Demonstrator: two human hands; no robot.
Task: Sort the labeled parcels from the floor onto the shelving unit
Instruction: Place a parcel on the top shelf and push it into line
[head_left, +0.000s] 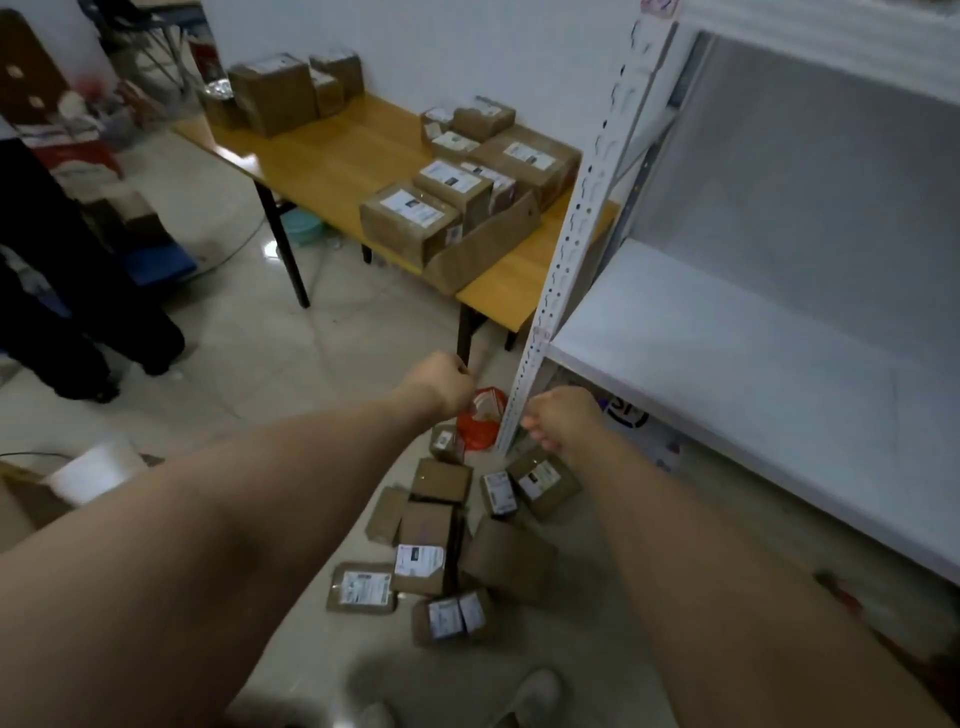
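Both forearms reach forward from the lower edge. The left hand (444, 384) is closed to a fist and holds nothing. The right hand (561, 415) has its fingers (540, 439) bent under, with nothing visible in them. The labeled parcels (431, 551) lie scattered on the floor (291, 364) below both hands, untouched. The shelving unit (727, 374) stands at the right, just beside the right hand. Other boxes (410, 218) sit on the bench (332, 161).
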